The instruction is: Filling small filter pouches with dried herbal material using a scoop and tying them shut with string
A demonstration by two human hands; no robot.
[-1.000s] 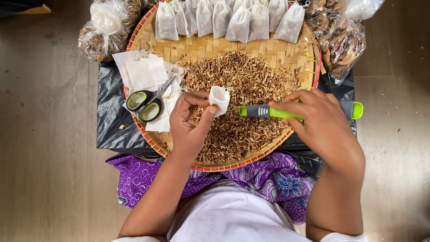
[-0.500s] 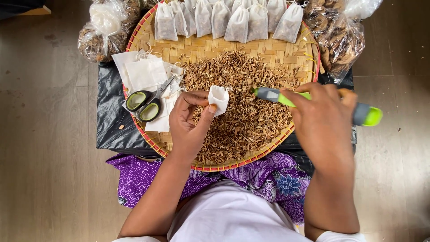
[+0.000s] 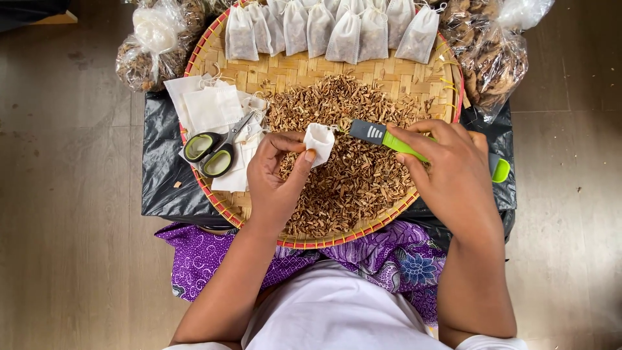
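My left hand [image 3: 277, 174] pinches a small white cloth pouch [image 3: 319, 142] open above a heap of dried brown bits [image 3: 350, 162] on a round woven tray [image 3: 304, 68]. My right hand [image 3: 453, 175] grips a green and grey scoop [image 3: 402, 144], its grey tip lying right beside the pouch's mouth with some bits at it. The scoop's green end sticks out past my right hand.
A row of filled white pouches [image 3: 330, 29] lines the tray's far rim. Scissors [image 3: 214, 149] with green handles lie on a stack of empty pouches [image 3: 207, 107] at the left. Clear bags of dried material sit at far left [image 3: 152, 42] and far right [image 3: 489, 55]. Black plastic [image 3: 162, 181] lies under the tray.
My right hand has swung the scoop left and tilted it down, bringing its tip from the heap's right side to the pouch. My left hand keeps the pouch in place.
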